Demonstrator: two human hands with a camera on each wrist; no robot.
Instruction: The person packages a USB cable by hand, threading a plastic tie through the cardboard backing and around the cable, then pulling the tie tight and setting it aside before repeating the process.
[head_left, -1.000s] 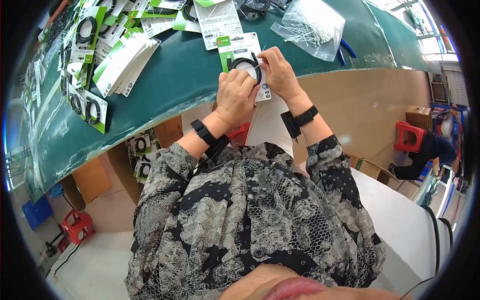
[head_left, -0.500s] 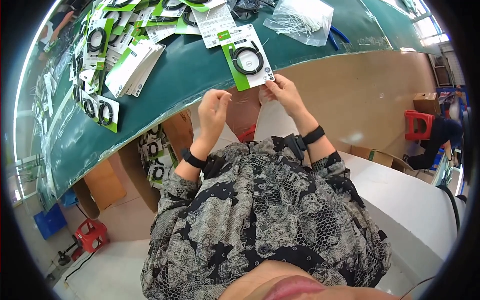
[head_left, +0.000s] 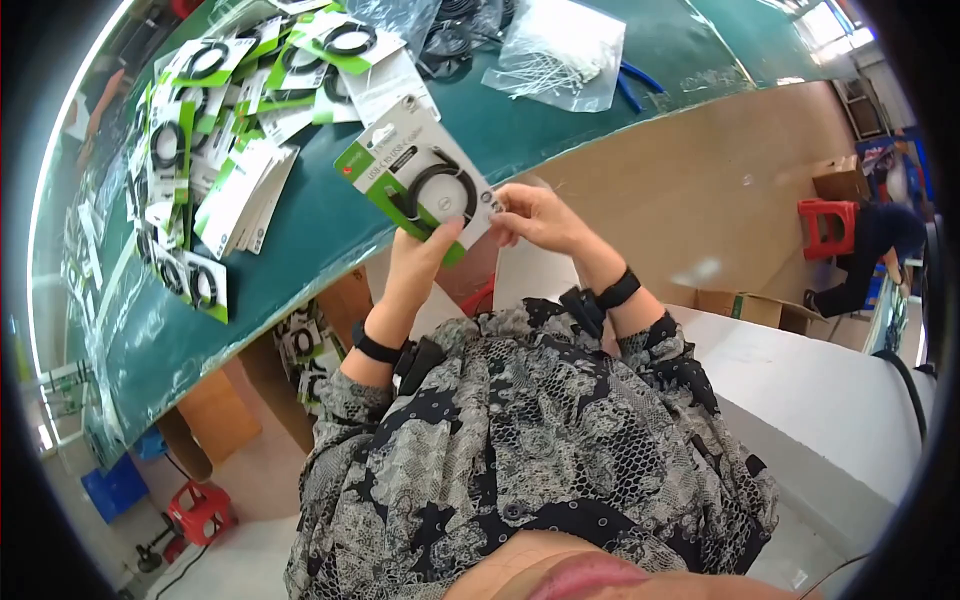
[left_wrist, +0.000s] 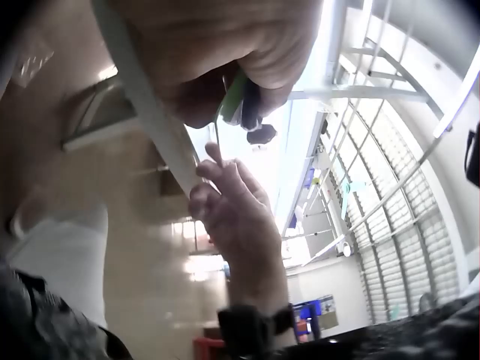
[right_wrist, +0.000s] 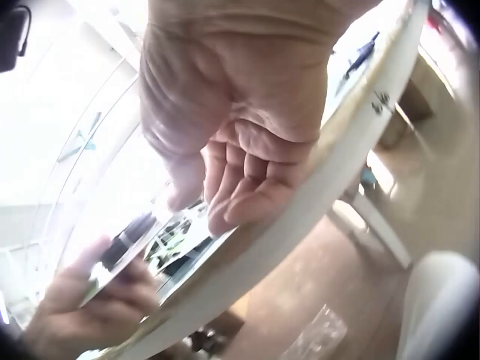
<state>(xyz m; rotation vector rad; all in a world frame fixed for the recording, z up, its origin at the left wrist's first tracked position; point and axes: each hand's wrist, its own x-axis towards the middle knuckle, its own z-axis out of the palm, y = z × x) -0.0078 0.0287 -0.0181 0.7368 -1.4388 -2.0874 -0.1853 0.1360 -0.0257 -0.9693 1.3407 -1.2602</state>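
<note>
In the head view my left hand (head_left: 412, 268) grips the lower left of a green and white retail card (head_left: 438, 203), its thumb across the front. A coiled black USB-C cable (head_left: 471, 187) is fastened to that card, which is tilted over the table's front edge. My right hand (head_left: 540, 216) is at the card's right edge, fingers bent. In the right wrist view its fingers (right_wrist: 251, 199) curl loosely with nothing between them, apart from the card. The left wrist view shows the card (left_wrist: 234, 97) nearly edge-on in my left hand.
On the green table (head_left: 330, 215) lie a heap of carded cables (head_left: 168, 145) and a stack of cards (head_left: 245, 195). Farther right are a clear bag of white ties (head_left: 565, 55) and a blue-handled tool (head_left: 632, 85). Another person (head_left: 880, 250) is at the far right.
Both hands were working at the cable on the card; then my left hand came off while the right held the lower corner. Now the left grips the card, which is lifted, tilted and shifted left.
</note>
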